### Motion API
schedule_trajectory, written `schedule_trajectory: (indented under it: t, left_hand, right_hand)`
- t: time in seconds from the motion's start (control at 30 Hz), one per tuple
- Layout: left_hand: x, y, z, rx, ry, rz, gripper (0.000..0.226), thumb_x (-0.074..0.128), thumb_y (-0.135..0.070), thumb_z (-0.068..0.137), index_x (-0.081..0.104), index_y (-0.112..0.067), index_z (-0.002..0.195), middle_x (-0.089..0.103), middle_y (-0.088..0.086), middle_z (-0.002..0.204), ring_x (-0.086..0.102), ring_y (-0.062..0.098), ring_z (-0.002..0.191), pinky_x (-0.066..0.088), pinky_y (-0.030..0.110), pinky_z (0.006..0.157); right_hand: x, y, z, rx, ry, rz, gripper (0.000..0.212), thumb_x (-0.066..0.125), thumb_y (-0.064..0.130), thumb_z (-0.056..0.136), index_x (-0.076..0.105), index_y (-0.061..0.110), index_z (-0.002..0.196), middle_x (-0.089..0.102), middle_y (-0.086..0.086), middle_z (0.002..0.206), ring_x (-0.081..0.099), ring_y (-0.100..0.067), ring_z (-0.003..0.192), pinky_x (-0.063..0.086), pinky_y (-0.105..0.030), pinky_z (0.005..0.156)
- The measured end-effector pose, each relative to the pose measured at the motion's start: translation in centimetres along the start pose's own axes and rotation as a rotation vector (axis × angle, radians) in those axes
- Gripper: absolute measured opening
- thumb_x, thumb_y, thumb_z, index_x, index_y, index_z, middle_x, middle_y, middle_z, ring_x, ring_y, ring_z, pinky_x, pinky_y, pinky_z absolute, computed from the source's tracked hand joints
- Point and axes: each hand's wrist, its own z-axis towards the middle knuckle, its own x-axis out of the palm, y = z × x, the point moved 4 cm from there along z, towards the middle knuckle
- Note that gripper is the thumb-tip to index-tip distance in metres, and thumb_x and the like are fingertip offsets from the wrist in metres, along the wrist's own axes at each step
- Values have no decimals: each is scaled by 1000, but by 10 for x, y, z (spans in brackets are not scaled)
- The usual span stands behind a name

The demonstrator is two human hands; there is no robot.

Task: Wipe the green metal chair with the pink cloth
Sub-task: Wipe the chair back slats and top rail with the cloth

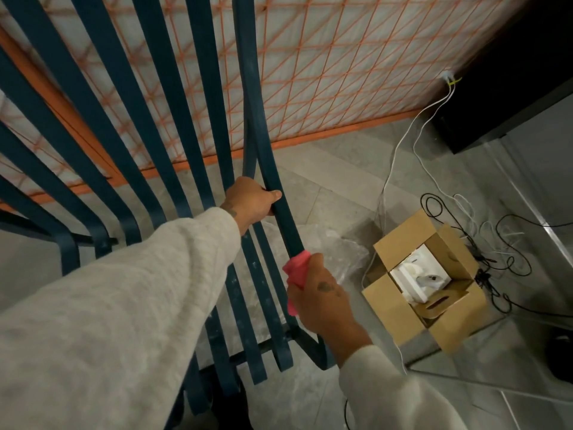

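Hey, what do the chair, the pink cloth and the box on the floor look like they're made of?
Chair: likely painted metal, matte blue-green; thin flat bent slats. Pink cloth: soft fabric, probably; it bunches in the right hand. Box: plain brown cardboard, creased open flaps.

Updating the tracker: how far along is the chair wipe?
Done: nothing is provably clean yet. In hand: the left hand grips the outer rail of the green chair, and the right hand holds the pink cloth wrapped round that rail lower down. Left: the inner slats, which show pale specks.
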Motion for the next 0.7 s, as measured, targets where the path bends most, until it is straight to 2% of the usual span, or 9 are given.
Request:
schedule_trajectory:
  t: [0.07, 0.17, 0.27, 0.33, 0.4, 0.47, 0.57, 0.7]
  left_hand:
    - [0, 1, 1, 5, 14, -10, 32, 74, -32, 82, 67, -5, 98, 72, 9, 98, 70, 28, 90, 56, 44, 87]
    - [-1, 0, 0, 5, 0, 23, 33, 72, -34, 84, 66, -6, 100, 71, 9, 98, 70, 28, 91, 56, 43, 87]
    - [1, -1, 0, 16, -15, 50, 32, 71, -35, 85, 66, -8, 100, 71, 7, 98, 70, 26, 91, 56, 43, 88]
    - [2, -2, -1, 20, -19, 61, 30, 70, -34, 85, 66, -9, 99, 71, 6, 97, 70, 25, 91, 56, 43, 88]
    - [1, -3, -2, 28, -20, 63, 28, 70, -33, 86, 66, -7, 97, 71, 7, 96, 70, 25, 90, 56, 43, 87]
    - [1, -5, -3, 34, -14, 44, 28, 69, -30, 87, 66, -5, 96, 71, 9, 96, 70, 25, 89, 56, 42, 87]
    - [1, -3, -3, 15, 19, 3, 26, 70, -28, 87, 66, -4, 96, 72, 9, 95, 71, 25, 88, 56, 42, 88]
    - [0, 0, 0, -4, 30, -8, 29, 72, -31, 84, 66, -6, 97, 72, 9, 96, 71, 27, 89, 56, 43, 87]
  right_hand:
    - [2, -4, -2, 21, 7, -67, 51, 55, 34, 97, 22, 29, 135, 55, 2, 112, 60, -21, 102, 42, -53, 105]
    - [-2, 18, 21, 72, -9, -153, 66, 58, 37, 95, 18, 24, 146, 57, -4, 129, 58, -30, 117, 32, -58, 111]
    - [-8, 52, 47, 41, -89, -104, 46, 59, 34, 94, 32, 25, 130, 60, -4, 120, 60, -32, 110, 34, -57, 107]
    - [-8, 59, 54, 15, -114, -19, 36, 59, 32, 94, 30, 30, 114, 58, 0, 109, 61, -30, 102, 40, -55, 103]
    - [-6, 48, 46, -37, -109, 20, 34, 56, 33, 96, 26, 34, 111, 54, 4, 105, 60, -24, 94, 45, -54, 99]
    - [-3, 25, 25, -52, -77, 10, 33, 53, 36, 98, 27, 33, 118, 51, 5, 107, 58, -20, 91, 46, -52, 99]
    - [2, -6, -6, -27, -32, -47, 44, 51, 39, 100, 27, 26, 135, 55, 2, 114, 62, -22, 101, 46, -51, 102]
    - [-1, 6, 9, 54, -7, -161, 62, 49, 45, 99, 18, 22, 147, 57, -3, 130, 59, -30, 118, 33, -58, 111]
